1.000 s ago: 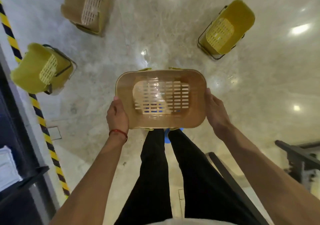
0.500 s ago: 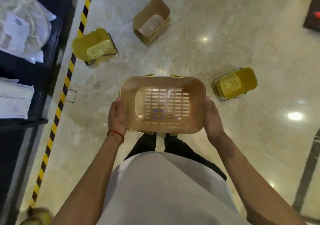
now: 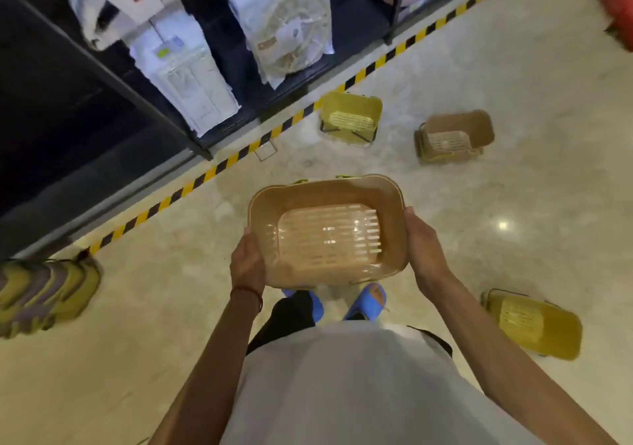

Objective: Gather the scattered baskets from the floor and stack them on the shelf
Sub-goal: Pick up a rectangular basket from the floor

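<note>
I hold a tan plastic basket (image 3: 329, 232) with a slotted bottom in front of my waist, open side up. My left hand (image 3: 247, 263) grips its left rim and my right hand (image 3: 422, 242) grips its right rim. On the floor lie a yellow basket (image 3: 351, 115) near the striped line, a tan basket (image 3: 454, 136) to its right, and another yellow basket (image 3: 534, 323) at the lower right. A blurred stack of yellow and tan baskets (image 3: 41, 294) sits at the left edge. The dark shelf (image 3: 113, 81) stands at the upper left.
A yellow-and-black striped line (image 3: 239, 155) runs along the foot of the shelf. White packaged goods (image 3: 291, 23) lie on the shelf's boards. A red object (image 3: 616, 2) is at the top right corner. The floor is glossy marble.
My view has swung left: the shelf now fills the upper left, the floor baskets have shifted right, and a stack of baskets has come into view at the left. Both hands still hold the basket.
</note>
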